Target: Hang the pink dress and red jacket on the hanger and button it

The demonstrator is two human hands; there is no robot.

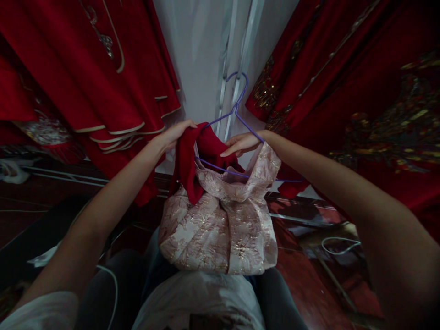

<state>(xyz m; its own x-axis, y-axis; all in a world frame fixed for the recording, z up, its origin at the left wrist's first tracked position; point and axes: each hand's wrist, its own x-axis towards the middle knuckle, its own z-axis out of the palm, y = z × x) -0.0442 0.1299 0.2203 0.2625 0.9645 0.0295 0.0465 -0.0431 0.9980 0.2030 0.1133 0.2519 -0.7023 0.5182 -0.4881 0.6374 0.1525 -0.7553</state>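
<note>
A pale pink brocade dress (220, 229) with gold-toned thread hangs in front of my lap. Its strap on the right side is over the arm of a thin purple wire hanger (244, 123). Red cloth (187, 160) drapes over the hanger's other arm and down onto the dress. My left hand (177, 134) is closed on the red cloth at that shoulder, its thumb hidden. Behind the hanger, my right hand (242, 143) has its fingers stretched out against the red cloth's edge. The hanger's hook lies against a metal rail (237, 55).
Red garments with pale trim (127, 91) hang at the left. Others with gold-toned beadwork (388, 123) hang at the right, close to my right arm. A stool-like frame with a white cord loop (340, 245) stands at the lower right on the reddish floor (305, 284).
</note>
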